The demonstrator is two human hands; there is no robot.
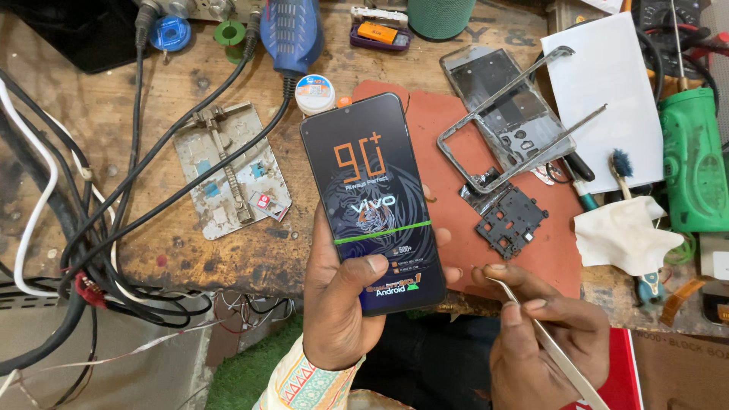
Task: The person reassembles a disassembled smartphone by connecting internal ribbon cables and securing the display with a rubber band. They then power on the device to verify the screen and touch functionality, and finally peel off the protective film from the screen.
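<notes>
My left hand [338,304] grips a black smartphone [372,190] upright over the front edge of the workbench, thumb lying across the lower part of its printed screen film. My right hand [543,338], lower right, pinches silver tweezers [543,342] whose tip points up-left, close to the phone's bottom right corner. On a reddish-brown mat [456,197] behind the phone lie a bare metal phone frame [505,114], a back shell part and a small black perforated bracket [510,220].
Several black and white cables [114,220] trail over the bench's left side beside a metal board holder [231,171]. A blue tool [291,34], small round jar [314,93], white paper [607,99], green tool [692,163], brush and crumpled white cloth [626,235] lie around.
</notes>
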